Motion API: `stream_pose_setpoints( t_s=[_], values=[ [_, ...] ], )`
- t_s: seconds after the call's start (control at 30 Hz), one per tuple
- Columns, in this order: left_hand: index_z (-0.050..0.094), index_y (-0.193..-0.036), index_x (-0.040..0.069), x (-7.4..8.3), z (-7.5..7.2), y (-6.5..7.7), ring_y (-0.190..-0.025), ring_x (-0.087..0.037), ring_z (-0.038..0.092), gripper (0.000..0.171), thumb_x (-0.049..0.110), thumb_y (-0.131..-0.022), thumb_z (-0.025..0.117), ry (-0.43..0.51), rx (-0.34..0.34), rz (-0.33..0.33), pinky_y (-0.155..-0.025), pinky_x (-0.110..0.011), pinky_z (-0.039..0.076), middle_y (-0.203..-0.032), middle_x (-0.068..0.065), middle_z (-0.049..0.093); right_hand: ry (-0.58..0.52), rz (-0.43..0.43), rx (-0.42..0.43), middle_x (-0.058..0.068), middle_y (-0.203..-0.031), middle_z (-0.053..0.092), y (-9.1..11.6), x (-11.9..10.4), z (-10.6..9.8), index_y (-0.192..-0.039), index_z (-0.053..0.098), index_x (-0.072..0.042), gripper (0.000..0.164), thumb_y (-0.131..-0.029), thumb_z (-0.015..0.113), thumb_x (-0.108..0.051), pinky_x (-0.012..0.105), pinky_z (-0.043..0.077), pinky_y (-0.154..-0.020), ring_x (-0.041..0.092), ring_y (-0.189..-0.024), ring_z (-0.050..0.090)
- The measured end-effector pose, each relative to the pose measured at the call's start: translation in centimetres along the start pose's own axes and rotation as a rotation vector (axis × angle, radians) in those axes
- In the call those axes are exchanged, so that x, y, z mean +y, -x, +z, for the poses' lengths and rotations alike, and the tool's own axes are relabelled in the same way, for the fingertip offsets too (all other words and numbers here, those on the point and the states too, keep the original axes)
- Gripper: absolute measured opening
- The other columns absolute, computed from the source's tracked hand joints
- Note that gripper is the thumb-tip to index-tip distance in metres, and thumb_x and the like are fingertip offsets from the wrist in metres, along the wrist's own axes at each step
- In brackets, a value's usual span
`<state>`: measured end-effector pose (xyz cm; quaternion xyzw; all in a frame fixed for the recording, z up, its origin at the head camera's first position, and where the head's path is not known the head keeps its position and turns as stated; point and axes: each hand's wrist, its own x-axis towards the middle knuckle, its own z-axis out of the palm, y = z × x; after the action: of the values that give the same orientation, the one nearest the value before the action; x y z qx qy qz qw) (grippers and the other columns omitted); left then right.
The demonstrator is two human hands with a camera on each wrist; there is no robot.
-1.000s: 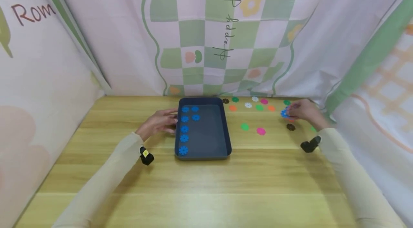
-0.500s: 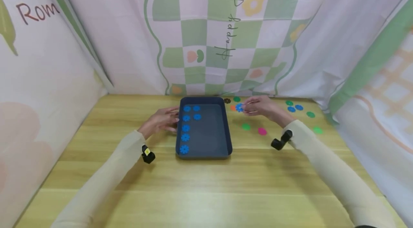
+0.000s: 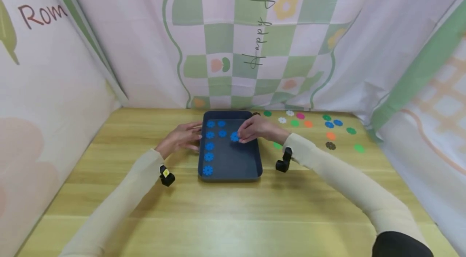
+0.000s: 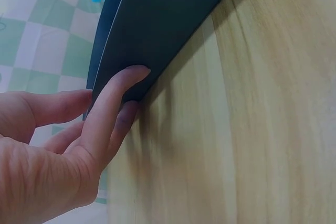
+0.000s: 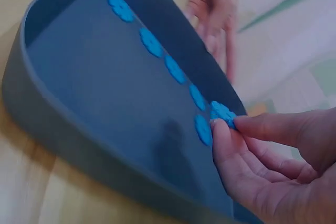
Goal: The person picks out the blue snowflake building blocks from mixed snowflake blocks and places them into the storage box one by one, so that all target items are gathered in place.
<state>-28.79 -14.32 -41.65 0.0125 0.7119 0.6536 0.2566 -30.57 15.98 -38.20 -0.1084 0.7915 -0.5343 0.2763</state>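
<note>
A dark grey rectangular tray (image 3: pixel 236 160) stands on the wooden table. Inside, blue flower-shaped pieces (image 3: pixel 209 156) form a column along its left wall, with a second, shorter column beside it. My right hand (image 3: pixel 256 128) reaches over the tray's right wall and pinches another blue flower-shaped piece (image 3: pixel 234 136) between thumb and fingertip, above the tray floor. Its shadow falls on the floor in the right wrist view. My left hand (image 3: pixel 179 139) is at the tray's left side. Its fingers (image 4: pixel 113 103) rest against the outer wall (image 4: pixel 157 30), fairly straight.
Loose flower-shaped pieces in green (image 3: pixel 351 131), orange (image 3: pixel 330 135), brown (image 3: pixel 330 146), white (image 3: pixel 282 120) and pink (image 3: pixel 300 116) lie right of the tray, with two blue ones (image 3: pixel 329 125) among them. A patterned curtain (image 3: pixel 251 38) hangs behind the table (image 3: pixel 233 212).
My right hand has carried the blue flower-shaped piece leftward from the loose pieces at the far right to above the tray. My left hand has stayed at the tray's left side.
</note>
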Motion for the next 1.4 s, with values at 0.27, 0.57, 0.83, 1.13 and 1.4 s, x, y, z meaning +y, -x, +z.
stream_pose_setpoints(
  t_s=[0.27,0.57,0.83,1.13,1.4],
  values=[
    [0.025,-0.167,0.011,0.2,0.0,0.0,-0.142,-0.042,0.05,0.072,-0.007,-0.104,0.052,-0.013,0.003,-0.007,-0.075,-0.031,0.067,-0.171,-0.019,0.026,0.048,0.071,0.013,0.024,-0.091,0.078,-2.4,-0.3,2.9,-0.102,0.072,0.015,0.01,-0.094,0.068,0.01,0.043,0.067,-0.084,0.02,-0.073,0.077],
    [0.024,-0.167,0.01,0.2,-0.1,0.1,-0.144,-0.043,0.048,0.07,-0.005,-0.105,0.052,-0.03,0.004,0.001,-0.08,-0.035,0.067,-0.171,-0.019,0.026,0.239,0.047,0.033,0.026,-0.097,0.078,-3.0,-0.4,4.2,-0.098,0.073,0.014,0.011,-0.097,0.064,0.009,0.038,0.068,-0.076,0.025,-0.075,0.078],
    [0.023,-0.167,0.009,0.1,-0.1,0.2,-0.143,-0.044,0.048,0.071,-0.006,-0.104,0.052,-0.007,-0.011,0.013,-0.079,-0.034,0.067,-0.171,-0.021,0.024,0.334,0.031,0.055,0.021,-0.094,0.079,-3.8,-0.6,4.8,-0.089,0.071,0.009,0.008,-0.095,0.066,0.01,0.035,0.068,-0.072,0.027,-0.076,0.078],
    [0.025,-0.167,0.012,0.0,0.1,0.1,-0.136,-0.044,0.056,0.071,-0.005,-0.104,0.053,-0.02,-0.001,-0.006,-0.081,-0.035,0.067,-0.17,-0.021,0.027,0.432,0.032,0.059,0.013,-0.082,0.076,-4.3,-0.8,5.1,-0.077,0.068,0.002,0.018,-0.094,0.07,0.006,0.033,0.067,-0.069,0.022,-0.069,0.076],
    [0.026,-0.167,0.013,0.2,0.2,0.0,-0.137,-0.043,0.056,0.071,-0.004,-0.105,0.054,-0.018,0.022,-0.03,-0.081,-0.035,0.067,-0.17,-0.02,0.029,0.444,0.046,0.057,0.01,-0.08,0.071,-4.5,-0.9,5.2,-0.082,0.069,0.003,0.013,-0.091,0.078,0.002,0.032,0.067,-0.069,0.019,-0.066,0.073]
  ],
)
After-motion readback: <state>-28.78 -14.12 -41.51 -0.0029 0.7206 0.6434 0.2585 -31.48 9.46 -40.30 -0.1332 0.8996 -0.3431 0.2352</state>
